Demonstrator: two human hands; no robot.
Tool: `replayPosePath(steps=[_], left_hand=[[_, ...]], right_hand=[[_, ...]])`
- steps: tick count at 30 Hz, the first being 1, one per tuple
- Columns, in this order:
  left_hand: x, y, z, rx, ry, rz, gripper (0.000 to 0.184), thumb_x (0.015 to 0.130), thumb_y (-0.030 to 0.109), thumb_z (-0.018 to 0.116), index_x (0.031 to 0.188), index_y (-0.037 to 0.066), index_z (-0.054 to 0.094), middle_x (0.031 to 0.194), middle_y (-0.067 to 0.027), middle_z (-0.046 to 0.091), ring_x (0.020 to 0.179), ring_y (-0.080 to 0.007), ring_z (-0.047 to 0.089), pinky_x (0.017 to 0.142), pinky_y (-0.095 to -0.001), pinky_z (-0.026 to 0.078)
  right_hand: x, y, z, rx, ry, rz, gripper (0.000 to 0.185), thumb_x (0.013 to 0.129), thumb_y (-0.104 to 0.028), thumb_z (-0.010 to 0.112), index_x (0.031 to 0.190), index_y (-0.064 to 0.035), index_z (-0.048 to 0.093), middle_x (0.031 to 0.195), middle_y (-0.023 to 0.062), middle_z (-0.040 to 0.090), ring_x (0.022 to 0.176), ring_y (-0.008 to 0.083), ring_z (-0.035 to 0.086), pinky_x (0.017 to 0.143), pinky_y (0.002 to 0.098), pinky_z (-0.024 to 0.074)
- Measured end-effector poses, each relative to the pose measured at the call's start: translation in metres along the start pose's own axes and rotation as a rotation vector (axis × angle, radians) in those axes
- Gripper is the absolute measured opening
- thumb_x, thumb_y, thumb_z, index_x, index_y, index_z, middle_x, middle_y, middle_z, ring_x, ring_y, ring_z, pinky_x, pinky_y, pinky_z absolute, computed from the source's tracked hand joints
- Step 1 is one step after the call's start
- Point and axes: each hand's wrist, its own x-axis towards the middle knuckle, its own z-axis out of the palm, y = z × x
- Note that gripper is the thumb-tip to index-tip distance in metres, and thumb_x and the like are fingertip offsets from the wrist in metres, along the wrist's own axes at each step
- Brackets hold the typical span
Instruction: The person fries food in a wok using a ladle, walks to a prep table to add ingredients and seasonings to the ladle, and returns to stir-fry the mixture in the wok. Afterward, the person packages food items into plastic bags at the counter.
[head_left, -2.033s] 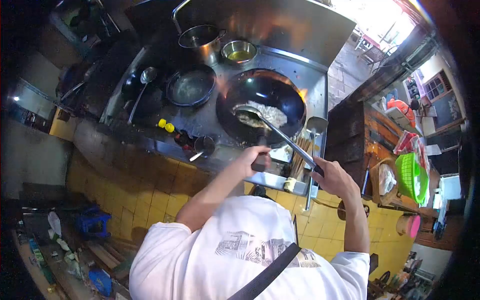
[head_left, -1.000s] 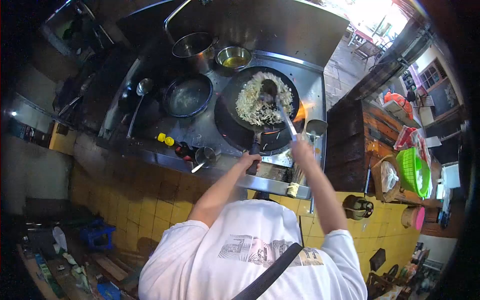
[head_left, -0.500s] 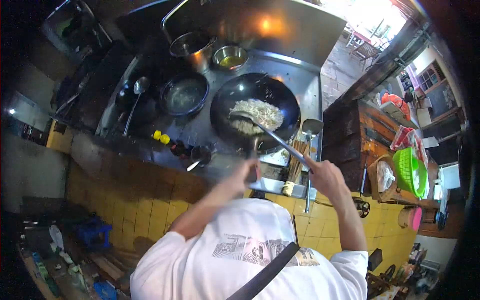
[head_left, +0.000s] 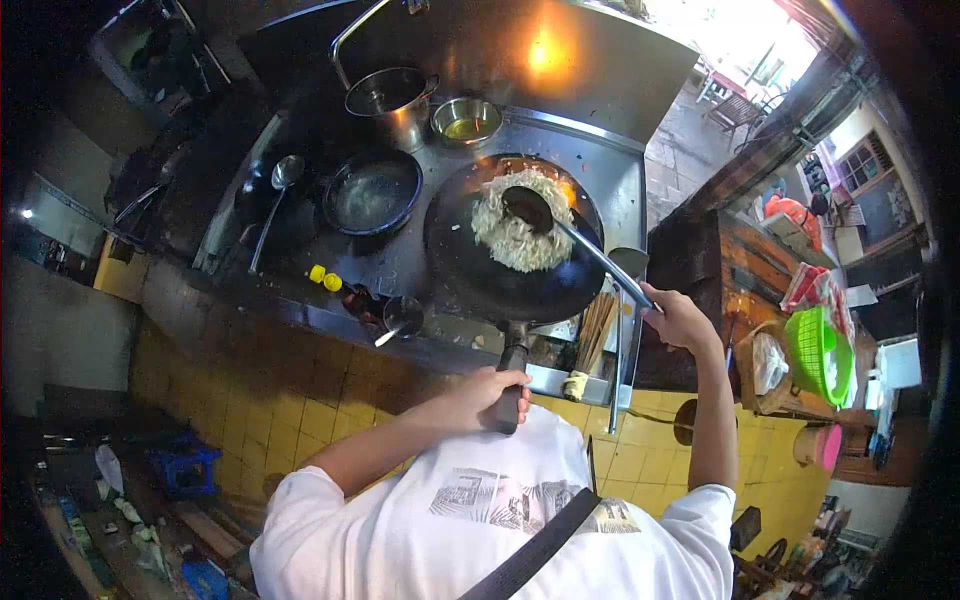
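We have our left hand (head_left: 505,398) closed around the dark handle of the wok (head_left: 465,265), fingers curled over the grip just in front of the white shirt (head_left: 450,540). Our right hand (head_left: 682,318) is wrapped around the upper end of the long ladle (head_left: 612,268), whose shaft slants away from us toward the wok. The wok sits on the metal worktop (head_left: 440,345), and we see pale, shredded food (head_left: 520,245) heaped in its far part, with the ladle's dark bowl over the middle of the heap; we cannot tell how deep the bowl reaches. Orange light shows at the wok's far right rim, and a bright glow shines on the metal back panel (head_left: 480,70). Beyond the wok we have a steel bowl (head_left: 467,122) of yellowish liquid, with a tall pot (head_left: 405,122) beside it. To the left stand a dark round basin (head_left: 372,195) and, farther left, a metal spoon (head_left: 268,218) with a long handle. Nearer to us lie two yellow caps (head_left: 325,278) and a small cup (head_left: 403,315) with a pale handle sticking out. Just right of the wok rests a bundle of thin sticks (head_left: 597,332), bound at its near end, and on the side table at our right we see a green basket (head_left: 812,345).
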Motion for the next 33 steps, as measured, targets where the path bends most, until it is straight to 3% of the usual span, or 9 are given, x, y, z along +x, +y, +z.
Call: replayPosePath(steps=[6, 11, 15, 16, 19, 22, 27, 29, 33], left_hand=[[0.118, 0.015, -0.095, 0.184, 0.078, 0.348, 0.011, 0.083, 0.014, 0.063, 0.079, 0.008, 0.054, 0.063, -0.0023, 0.054, 0.052, -0.0134, 0.054, 0.047, -0.0287, 0.047], [0.149, 0.035, -0.115, 0.284, 0.128, 0.344, 0.014, 0.082, 0.015, 0.062, 0.077, 0.007, 0.051, 0.06, -0.0026, 0.052, 0.048, -0.0127, 0.053, 0.045, -0.028, 0.047], [0.159, 0.041, -0.122, 0.277, 0.172, 0.184, 0.014, 0.079, 0.019, 0.068, 0.082, 0.01, 0.058, 0.066, -0.0014, 0.056, 0.05, -0.0139, 0.053, 0.045, -0.0287, 0.046], [0.159, 0.034, -0.118, 0.24, 0.23, 0.207, 0.015, 0.079, 0.02, 0.068, 0.082, 0.009, 0.059, 0.067, -0.0022, 0.056, 0.051, -0.0145, 0.054, 0.047, -0.0291, 0.046], [0.106, 0.033, -0.033, 0.123, 0.436, 0.283, 0.021, 0.079, 0.023, 0.067, 0.071, 0.006, 0.059, 0.059, -0.0074, 0.058, 0.051, -0.0173, 0.056, 0.048, -0.0307, 0.047], [0.045, 0.033, 0.03, -0.474, -0.1, 0.029, 0.02, 0.087, 0.02, 0.059, 0.075, 0.004, 0.053, 0.065, -0.0065, 0.055, 0.058, -0.0179, 0.055, 0.055, -0.0313, 0.049], [0.046, 0.058, -0.012, -0.293, -0.102, 0.101, 0.02, 0.086, 0.022, 0.061, 0.075, 0.007, 0.054, 0.065, -0.0032, 0.056, 0.058, -0.0148, 0.055, 0.057, -0.0273, 0.049], [0.058, 0.029, -0.03, -0.096, 0.162, 0.151, 0.019, 0.086, 0.022, 0.061, 0.078, 0.006, 0.055, 0.067, -0.0042, 0.056, 0.059, -0.0156, 0.056, 0.057, -0.0295, 0.049], [-0.015, 0.002, 0.034, -0.075, 0.057, -0.05, 0.017, 0.084, 0.019, 0.063, 0.086, 0.003, 0.058, 0.072, -0.0065, 0.057, 0.06, -0.0186, 0.056, 0.06, -0.0347, 0.05]], right_hand=[[0.057, -0.007, 0.117, -0.034, -0.023, -0.056, 0.026, 0.091, -0.021, 0.048, 0.11, -0.0098, 0.061, 0.087, 0.0196, 0.066, 0.076, 0.0326, 0.065, 0.066, 0.0405, 0.0526], [0.07, -0.014, 0.023, -0.238, -0.075, 0.064, 0.025, 0.091, -0.027, 0.049, 0.104, -0.0085, 0.06, 0.092, 0.0158, 0.065, 0.085, 0.0335, 0.065, 0.074, 0.0438, 0.0527], [0.118, 0.0, 0.148, -0.539, 0.304, -0.132, 0.023, 0.089, -0.02, 0.052, 0.095, 0.0009, 0.059, 0.076, 0.0226, 0.062, 0.07, 0.0252, 0.068, 0.05, 0.0332, 0.0536], [0.117, -0.005, 0.16, -0.58, 0.238, -0.348, 0.025, 0.091, -0.023, 0.05, 0.103, -0.0019, 0.056, 0.076, 0.0205, 0.063, 0.069, 0.0267, 0.067, 0.054, 0.0368, 0.0542], [0.049, -0.018, 0.082, -0.104, -0.027, -0.187, 0.031, 0.091, -0.025, 0.049, 0.117, -0.0082, 0.051, 0.074, 0.018, 0.063, 0.065, 0.0281, 0.066, 0.056, 0.0401, 0.0538], [-0.023, -0.054, 0.009, -0.484, -0.081, -0.029, 0.041, 0.09, -0.026, 0.05, 0.13, -0.0185, 0.043, 0.073, 0.0154, 0.063, 0.061, 0.0296, 0.065, 0.056, 0.0412, 0.0532], [-0.059, -0.048, 0.007, -0.581, -0.012, -0.185, 0.05, 0.088, -0.02, 0.051, 0.136, -0.0208, 0.038, 0.073, 0.0126, 0.064, 0.06, 0.0297, 0.065, 0.053, 0.0396, 0.0527], [-0.066, -0.049, 0.01, -0.567, -0.01, -0.18, 0.054, 0.086, -0.014, 0.052, 0.137, -0.0189, 0.037, 0.074, 0.0115, 0.062, 0.062, 0.029, 0.065, 0.054, 0.0384, 0.053], [-0.065, -0.052, 0.018, -0.586, -0.057, -0.111, 0.056, 0.086, -0.008, 0.051, 0.138, -0.02, 0.036, 0.084, 0.0115, 0.061, 0.07, 0.0275, 0.066, 0.057, 0.0363, 0.0539]])
